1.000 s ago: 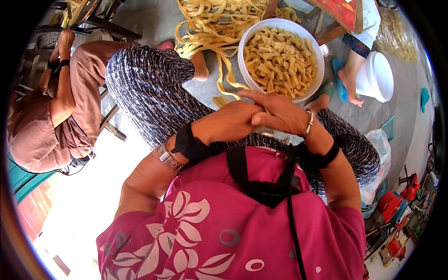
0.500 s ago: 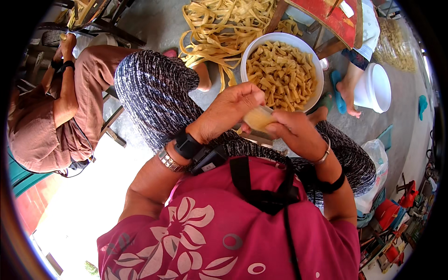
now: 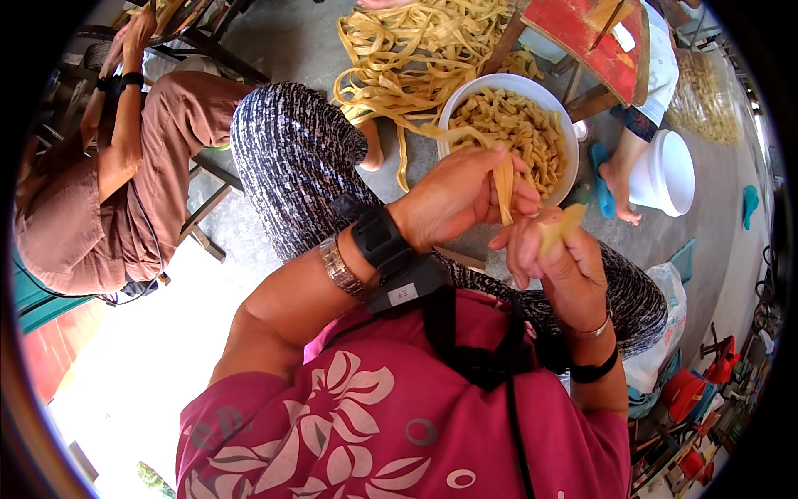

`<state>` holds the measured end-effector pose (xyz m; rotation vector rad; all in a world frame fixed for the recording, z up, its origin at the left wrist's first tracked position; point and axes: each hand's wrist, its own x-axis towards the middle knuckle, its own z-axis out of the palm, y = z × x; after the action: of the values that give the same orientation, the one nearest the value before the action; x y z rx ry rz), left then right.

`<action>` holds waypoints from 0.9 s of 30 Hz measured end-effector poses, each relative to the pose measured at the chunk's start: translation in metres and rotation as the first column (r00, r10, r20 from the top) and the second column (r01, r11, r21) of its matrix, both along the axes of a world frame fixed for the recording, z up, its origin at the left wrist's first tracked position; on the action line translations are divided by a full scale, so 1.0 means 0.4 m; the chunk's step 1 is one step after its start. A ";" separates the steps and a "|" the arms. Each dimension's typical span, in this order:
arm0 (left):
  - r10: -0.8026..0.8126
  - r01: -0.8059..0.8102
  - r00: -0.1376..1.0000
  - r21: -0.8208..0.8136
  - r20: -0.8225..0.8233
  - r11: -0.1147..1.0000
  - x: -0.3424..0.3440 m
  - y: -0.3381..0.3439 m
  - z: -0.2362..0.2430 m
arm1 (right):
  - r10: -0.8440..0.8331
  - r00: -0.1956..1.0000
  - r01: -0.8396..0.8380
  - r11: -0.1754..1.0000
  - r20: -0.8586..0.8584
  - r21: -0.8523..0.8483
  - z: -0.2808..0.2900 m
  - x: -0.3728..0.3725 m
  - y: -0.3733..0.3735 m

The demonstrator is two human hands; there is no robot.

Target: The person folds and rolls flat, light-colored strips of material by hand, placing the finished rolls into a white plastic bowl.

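Observation:
A long flat yellow strip (image 3: 504, 190) is pinched in my left hand (image 3: 453, 195), its end hanging down past my fingers. It seems to run back over the bowl's rim to the heap of strips. My right hand (image 3: 573, 270), close by on the right, grips a short, pale yellow flat piece (image 3: 562, 229) between thumb and fingers. The hands are apart, above my lap. Just beyond them is a round white bowl (image 3: 445, 112) filled with short folded yellow pieces (image 3: 532, 125). My left hand hides part of its near side.
A heap of long yellow strips (image 3: 416, 58) lies on the floor behind the bowl. Far right are a red wooden stool (image 3: 573, 37), another person's foot in a blue slipper (image 3: 611, 179) and a white bucket (image 3: 677, 170). A person in brown (image 3: 133, 179) sits at left.
My hands held one pale piece together; now they are apart. My left hand has taken a long strip, now drawn over the bowl, while the right keeps a pale piece.

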<state>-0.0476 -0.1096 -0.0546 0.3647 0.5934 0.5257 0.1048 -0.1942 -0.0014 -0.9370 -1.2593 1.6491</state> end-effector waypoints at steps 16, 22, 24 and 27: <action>0.062 -0.020 0.990 0.302 -0.128 0.953 -0.005 -0.024 0.010 | -0.236 0.955 0.234 0.972 0.178 0.034 -0.054 0.010 0.008; 0.032 0.004 0.990 0.259 -0.135 0.966 -0.016 -0.030 -0.021 | -0.272 0.908 0.261 0.962 0.319 0.076 -0.069 -0.011 0.031; -0.027 0.084 0.980 0.283 -0.198 0.956 -0.022 -0.026 -0.014 | -0.364 0.859 0.343 0.931 0.360 0.123 -0.064 -0.020 0.031; -0.116 0.216 0.957 0.384 -0.268 0.898 -0.032 -0.021 0.027 | -0.465 0.771 0.455 0.880 0.434 0.134 -0.071 -0.003 0.033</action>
<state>-0.0603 -0.1182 -0.0439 0.8831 0.6754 0.4403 0.1037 -0.1811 -0.0300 -1.5473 -1.2057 1.0520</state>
